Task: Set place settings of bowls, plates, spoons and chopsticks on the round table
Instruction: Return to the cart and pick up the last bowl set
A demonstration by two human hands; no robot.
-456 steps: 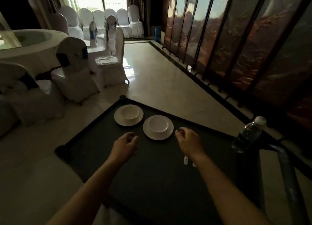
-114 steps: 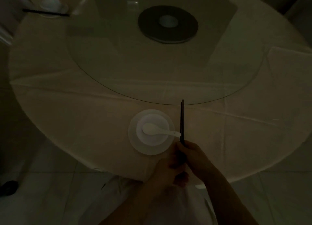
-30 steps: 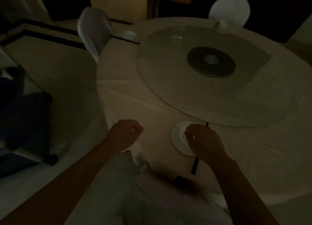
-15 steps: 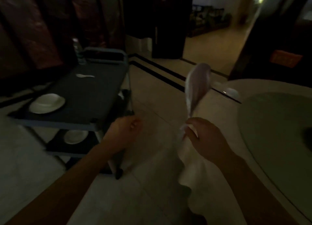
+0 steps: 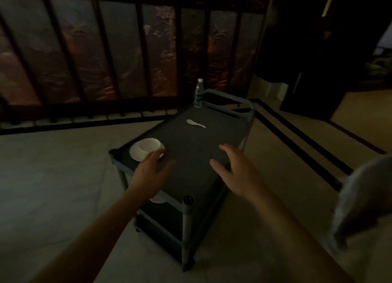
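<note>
A dark service cart (image 5: 191,159) stands in front of me. On its top, at the left corner, a white bowl (image 5: 148,147) sits on a white plate (image 5: 135,155). A white spoon (image 5: 195,123) lies farther back on the cart top. My left hand (image 5: 150,170) hovers with fingers apart just by the plate's near edge, holding nothing. My right hand (image 5: 233,168) is spread above the cart's near right side, also holding nothing. Another white dish (image 5: 158,200) shows partly on the lower shelf, mostly hidden by my left wrist. No chopsticks are in view.
A water bottle (image 5: 198,92) stands at the cart's far corner by the handle (image 5: 233,98). A dark folding screen (image 5: 127,49) runs along the back. A white-covered chair (image 5: 364,198) is at the right edge. Pale floor surrounds the cart.
I have turned from the round table to the cart, which is now right in front of me. Both hands, fisted before, have opened and reached over the cart top.
</note>
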